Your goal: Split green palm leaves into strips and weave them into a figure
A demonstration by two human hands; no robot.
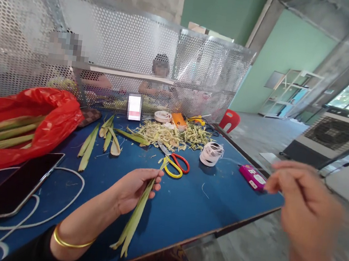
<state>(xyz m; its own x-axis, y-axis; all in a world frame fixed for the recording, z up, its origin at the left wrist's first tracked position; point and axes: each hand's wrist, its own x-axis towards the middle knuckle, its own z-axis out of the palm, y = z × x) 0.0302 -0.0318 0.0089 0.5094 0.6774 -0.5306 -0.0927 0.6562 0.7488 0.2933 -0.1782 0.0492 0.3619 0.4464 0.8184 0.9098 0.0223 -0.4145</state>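
Left hand [135, 186], split green leaf [135, 219]

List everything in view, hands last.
Table: one, blue, centre
Held leaf strips: several, green, front centre
Loose leaves: several, green, table left
Trimmings: one heap, pale, table back
Scissors: one, red and yellow, centre
Cord coil: one, white, beside scissors
Box: one, magenta, table right
Plastic bag: one, red, table left
Smartphone: one, black, front left
Cable: one at least, white, beside smartphone
Perforated partition: one, silver, behind table
People: two at least, behind partition
Chair: one, red, beyond table
Shelf: one, white, back right
Air cooler: one, grey, right
Left hand: one, centre
Right hand: one, right
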